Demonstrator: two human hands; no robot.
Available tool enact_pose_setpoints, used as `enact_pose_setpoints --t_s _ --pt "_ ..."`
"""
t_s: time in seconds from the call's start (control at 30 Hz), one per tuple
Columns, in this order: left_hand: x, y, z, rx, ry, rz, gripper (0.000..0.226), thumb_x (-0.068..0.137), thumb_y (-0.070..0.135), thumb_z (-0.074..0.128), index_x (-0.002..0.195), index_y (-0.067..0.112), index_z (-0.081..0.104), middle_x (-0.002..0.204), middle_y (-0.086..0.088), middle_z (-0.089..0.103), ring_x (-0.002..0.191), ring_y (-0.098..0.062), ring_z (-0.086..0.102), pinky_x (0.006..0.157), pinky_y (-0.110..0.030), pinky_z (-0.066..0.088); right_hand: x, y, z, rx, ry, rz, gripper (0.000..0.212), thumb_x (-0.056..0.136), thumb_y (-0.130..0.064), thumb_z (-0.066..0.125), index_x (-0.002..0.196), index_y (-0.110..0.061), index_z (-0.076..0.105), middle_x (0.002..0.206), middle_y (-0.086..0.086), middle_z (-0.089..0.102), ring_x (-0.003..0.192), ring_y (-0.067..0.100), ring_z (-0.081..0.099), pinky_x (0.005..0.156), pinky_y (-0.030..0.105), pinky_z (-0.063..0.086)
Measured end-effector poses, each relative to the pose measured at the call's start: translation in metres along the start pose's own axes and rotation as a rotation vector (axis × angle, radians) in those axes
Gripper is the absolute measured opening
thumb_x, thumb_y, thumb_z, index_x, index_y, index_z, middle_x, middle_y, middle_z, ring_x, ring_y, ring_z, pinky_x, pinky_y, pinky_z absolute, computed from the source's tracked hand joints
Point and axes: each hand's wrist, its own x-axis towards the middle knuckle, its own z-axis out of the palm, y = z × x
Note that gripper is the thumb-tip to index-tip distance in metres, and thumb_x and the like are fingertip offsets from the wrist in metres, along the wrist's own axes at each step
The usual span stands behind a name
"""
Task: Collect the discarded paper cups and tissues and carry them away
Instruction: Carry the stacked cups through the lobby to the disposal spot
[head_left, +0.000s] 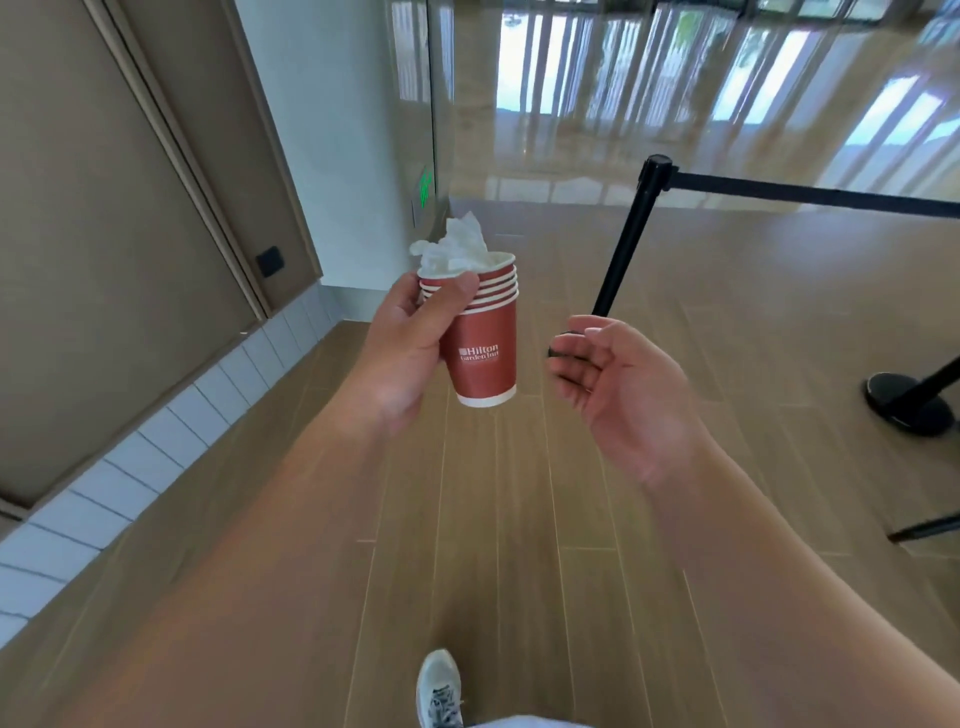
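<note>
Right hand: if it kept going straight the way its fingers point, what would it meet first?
Probably the stacked paper cups held in the left hand; the right hand points its fingers leftward at them across a small gap, though depth is uncertain.

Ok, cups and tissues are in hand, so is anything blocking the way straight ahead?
Nothing lies directly ahead on the wood floor. The left hand holds the stacked paper cups with tissues stuffed in. A black barrier post with a belt stands just right of the path, so keep left of it.
</note>
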Motion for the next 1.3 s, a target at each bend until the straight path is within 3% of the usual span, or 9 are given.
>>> enact_pose_setpoints --t_s 0.13,0.33,0.53,0.73,0.87,1.07,1.3 --pt "0.059 0.012 -0.026 -0.02 -0.016 0.003 0.039 0.088 0.032 0.071 0.121 0.015 0.061 0.1 0.008 0.078 0.086 -0.006 0.074 0.066 -0.02 0.056 0.047 0.004 0.028 -0.023 0.004 -0.011 0.027 0.079 -0.018 0.057 0.102 -0.009 0.067 0.087 0.009 0.071 0.075 0.021 0.066 0.065 0.03 0.053" --pt "0.128 0.011 -0.047 -0.012 -0.035 -0.028 0.053 0.086 0.035 0.075 0.13 0.011 0.06 0.106 0.006 0.077 0.091 -0.007 0.074 0.069 -0.019 0.056 0.117 0.009 0.048 -0.011 0.052 0.009 0.026 0.079 -0.017 0.057 0.102 -0.009 0.067 0.085 0.009 0.071 0.074 0.022 0.066 0.063 0.029 0.054" --pt "0.213 -0.001 -0.045 0.011 -0.04 -0.053 0.044 0.08 0.037 0.071 0.12 0.02 0.063 0.101 0.01 0.078 0.09 -0.005 0.074 0.068 -0.018 0.055 0.204 0.01 0.048 0.009 0.05 0.031 0.025 0.079 -0.018 0.056 0.101 -0.011 0.067 0.086 0.008 0.072 0.074 0.019 0.067 0.065 0.03 0.054" --pt "0.318 -0.01 -0.019 0.039 -0.006 -0.061 0.042 0.078 0.037 0.071 0.115 0.019 0.064 0.096 0.011 0.078 0.085 -0.003 0.073 0.066 -0.018 0.054 0.313 -0.002 0.035 0.039 0.042 0.072 0.029 0.078 -0.018 0.055 0.104 -0.009 0.065 0.086 0.008 0.072 0.072 0.019 0.067 0.062 0.029 0.053" --pt "0.391 -0.004 0.015 0.073 -0.023 -0.072 0.057 0.077 0.037 0.071 0.128 0.014 0.062 0.109 0.003 0.075 0.091 -0.007 0.073 0.069 -0.021 0.056 0.388 -0.042 0.02 0.06 0.055 0.058 0.026 0.083 -0.017 0.053 0.105 -0.009 0.065 0.086 0.008 0.071 0.073 0.019 0.067 0.064 0.03 0.053" --pt "0.483 0.009 0.055 0.086 -0.045 -0.012 0.038 0.081 0.035 0.07 0.117 0.022 0.066 0.104 0.008 0.078 0.095 -0.007 0.074 0.074 -0.02 0.056 0.48 -0.095 0.007 0.064 0.028 -0.013 0.02 0.094 -0.01 0.047 0.103 -0.009 0.065 0.086 0.008 0.07 0.074 0.019 0.066 0.067 0.03 0.053" --pt "0.56 0.011 0.077 0.087 -0.093 -0.013 0.044 0.083 0.035 0.078 0.123 0.023 0.064 0.107 0.009 0.079 0.098 -0.006 0.074 0.076 -0.02 0.057 0.548 -0.118 -0.008 0.118 0.025 -0.001 0.021 0.096 -0.01 0.045 0.104 -0.008 0.064 0.088 0.01 0.07 0.076 0.021 0.066 0.069 0.033 0.052"
